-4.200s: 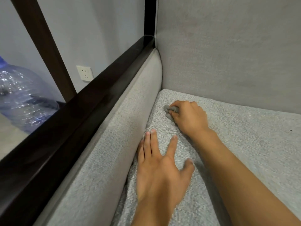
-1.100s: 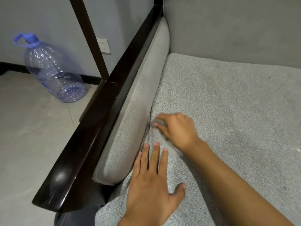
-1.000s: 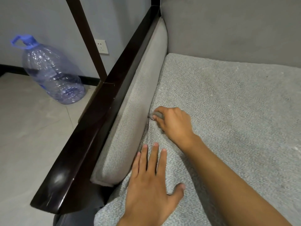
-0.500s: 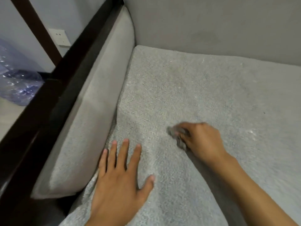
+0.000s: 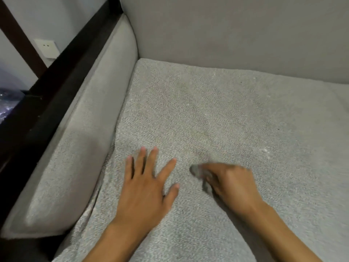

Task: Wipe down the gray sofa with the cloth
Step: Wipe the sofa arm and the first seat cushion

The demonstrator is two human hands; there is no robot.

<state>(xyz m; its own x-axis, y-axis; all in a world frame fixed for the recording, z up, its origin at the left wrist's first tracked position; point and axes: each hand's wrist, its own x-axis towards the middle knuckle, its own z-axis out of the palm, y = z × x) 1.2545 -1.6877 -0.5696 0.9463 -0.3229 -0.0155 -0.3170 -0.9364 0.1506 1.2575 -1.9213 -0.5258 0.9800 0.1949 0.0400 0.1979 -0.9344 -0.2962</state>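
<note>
Right hand [image 5: 232, 186]: fingers curled on small gray cloth [image 5: 198, 171], pressed to seat, near centre.
Left hand [image 5: 147, 186]: fingers spread flat, beside the armrest cushion [image 5: 79, 140].
Gray sofa [image 5: 245, 120]: bare seat far and right.

The left hand [image 5: 145, 190] lies flat, fingers [image 5: 141, 161] spread, on the gray sofa [image 5: 226, 114] seat; just beside it, the right hand [image 5: 232, 186] grips a small gray cloth [image 5: 196, 170] against the fabric.

Head-worn view, close in
It faces forward and down onto the gray sofa seat [image 5: 207, 110], with the padded armrest [image 5: 75, 148] at left.
</note>
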